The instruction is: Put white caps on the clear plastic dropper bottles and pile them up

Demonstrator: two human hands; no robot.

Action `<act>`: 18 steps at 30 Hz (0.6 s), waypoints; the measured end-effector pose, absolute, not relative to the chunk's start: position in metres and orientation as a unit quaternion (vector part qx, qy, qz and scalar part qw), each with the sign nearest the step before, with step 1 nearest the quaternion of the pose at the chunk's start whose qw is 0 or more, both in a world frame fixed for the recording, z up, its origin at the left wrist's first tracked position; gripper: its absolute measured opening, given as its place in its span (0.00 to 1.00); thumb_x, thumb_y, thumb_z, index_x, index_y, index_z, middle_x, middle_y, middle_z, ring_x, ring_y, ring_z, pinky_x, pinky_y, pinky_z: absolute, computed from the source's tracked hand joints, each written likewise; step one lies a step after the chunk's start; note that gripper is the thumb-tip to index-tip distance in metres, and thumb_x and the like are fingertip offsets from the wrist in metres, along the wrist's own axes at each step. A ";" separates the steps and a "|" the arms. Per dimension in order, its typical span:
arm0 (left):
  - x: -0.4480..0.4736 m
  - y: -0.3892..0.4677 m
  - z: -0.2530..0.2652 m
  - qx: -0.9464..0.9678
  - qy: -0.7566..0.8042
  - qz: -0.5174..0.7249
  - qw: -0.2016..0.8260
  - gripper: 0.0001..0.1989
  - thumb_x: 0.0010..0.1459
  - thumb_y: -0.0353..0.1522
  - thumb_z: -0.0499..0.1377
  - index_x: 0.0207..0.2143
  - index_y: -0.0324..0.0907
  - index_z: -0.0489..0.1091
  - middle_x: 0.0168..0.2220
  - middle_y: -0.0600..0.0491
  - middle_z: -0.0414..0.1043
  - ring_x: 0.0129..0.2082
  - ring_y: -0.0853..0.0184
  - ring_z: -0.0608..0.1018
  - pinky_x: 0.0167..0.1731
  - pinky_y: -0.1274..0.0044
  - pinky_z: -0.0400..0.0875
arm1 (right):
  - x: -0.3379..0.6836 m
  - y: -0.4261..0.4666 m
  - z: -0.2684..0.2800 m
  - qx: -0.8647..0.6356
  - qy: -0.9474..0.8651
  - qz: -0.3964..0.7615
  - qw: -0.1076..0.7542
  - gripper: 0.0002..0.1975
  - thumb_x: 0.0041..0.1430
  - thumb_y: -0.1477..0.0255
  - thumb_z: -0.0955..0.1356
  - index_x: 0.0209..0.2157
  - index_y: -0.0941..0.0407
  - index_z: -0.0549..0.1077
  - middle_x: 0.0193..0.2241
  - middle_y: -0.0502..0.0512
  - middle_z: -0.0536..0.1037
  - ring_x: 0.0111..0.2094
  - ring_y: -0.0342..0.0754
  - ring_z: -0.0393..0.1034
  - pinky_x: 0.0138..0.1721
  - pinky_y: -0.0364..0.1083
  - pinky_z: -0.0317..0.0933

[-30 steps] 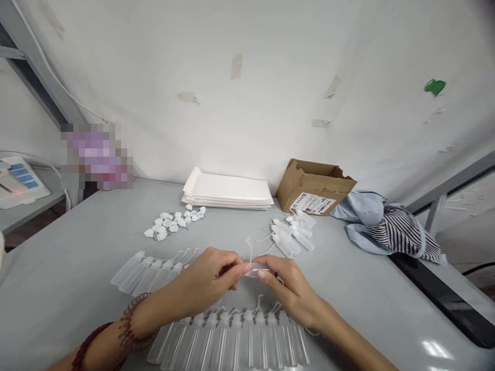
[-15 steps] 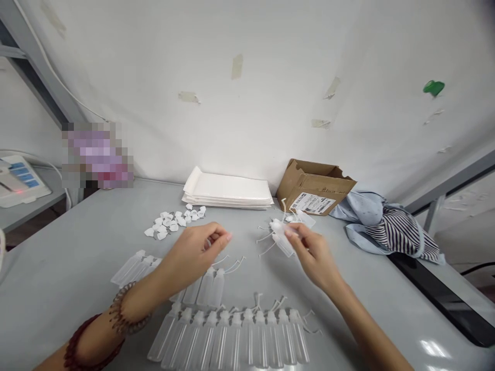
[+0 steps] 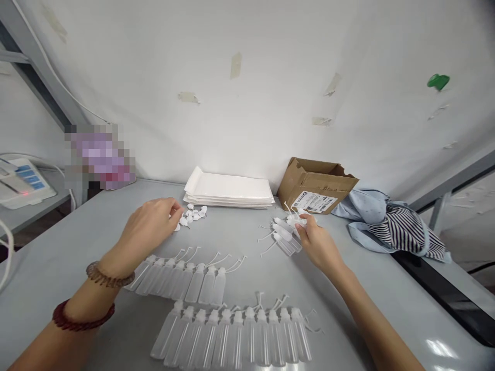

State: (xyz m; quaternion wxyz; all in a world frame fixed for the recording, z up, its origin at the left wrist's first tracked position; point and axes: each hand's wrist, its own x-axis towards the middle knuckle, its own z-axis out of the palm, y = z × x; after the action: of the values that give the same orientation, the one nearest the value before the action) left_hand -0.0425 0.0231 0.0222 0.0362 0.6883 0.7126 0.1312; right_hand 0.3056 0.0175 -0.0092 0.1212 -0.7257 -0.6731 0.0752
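Over the scatter of small white caps (image 3: 196,213) is my left hand (image 3: 150,220), its fingers curled together and pointing down. Its fingertips and anything in them are hidden. At the small pile of clear plastic squeeze bottles (image 3: 283,233), my right hand (image 3: 314,233) has thumb and fingers closed around a bottle (image 3: 299,219) near the cardboard box. Thin white tethers stick out from the bottle necks. Two rows of similar bottles lie on the table: a back row (image 3: 197,283) partly behind my left wrist, and a front row (image 3: 232,337) nearest me.
White padded envelopes (image 3: 232,188) are stacked against the wall. An open cardboard box (image 3: 317,188) stands right of them. Bundled blue and striped cloth (image 3: 394,226) lies by a long black object (image 3: 444,299) at the right. A white device (image 3: 27,185) sits far left.
My left hand has moved left from mid-table to the caps. My right hand has shifted slightly right, and a bottle it held near the pile now lies there.
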 end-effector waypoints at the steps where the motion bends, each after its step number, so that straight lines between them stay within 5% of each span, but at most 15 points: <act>1: -0.047 0.025 0.020 0.693 0.711 0.119 0.032 0.14 0.57 0.37 0.47 0.31 0.42 0.69 0.34 0.47 0.76 0.35 0.55 0.75 0.28 0.72 0.62 | 0.306 0.017 -0.008 -0.728 -0.672 0.077 0.110 0.20 0.66 0.67 0.53 0.54 0.62 0.59 0.28 0.60 0.77 0.31 0.56 0.71 0.28 0.46 0.55; 10: -0.052 0.039 -0.003 0.744 0.656 0.123 0.046 0.19 0.55 0.39 0.49 0.43 0.39 0.72 0.38 0.45 0.76 0.41 0.54 0.74 0.36 0.70 0.66 | 0.310 0.015 -0.005 -0.728 -0.679 0.083 0.030 0.20 0.65 0.62 0.57 0.51 0.60 0.63 0.29 0.59 0.76 0.33 0.56 0.72 0.28 0.44 0.54; 18: -0.044 0.041 -0.011 0.776 0.613 0.134 0.062 0.15 0.55 0.34 0.48 0.30 0.42 0.74 0.35 0.48 0.77 0.37 0.59 0.75 0.36 0.73 0.66 | 0.312 0.010 0.004 -0.738 -0.672 0.060 0.017 0.25 0.64 0.56 0.56 0.52 0.60 0.61 0.29 0.60 0.76 0.31 0.59 0.72 0.26 0.46 0.54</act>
State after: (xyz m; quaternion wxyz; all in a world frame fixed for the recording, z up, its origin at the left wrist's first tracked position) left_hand -0.0445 0.0411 -0.0106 0.0618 0.7762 0.6131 0.1336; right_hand 0.3122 0.0097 0.0044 0.0172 -0.7376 -0.6723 0.0598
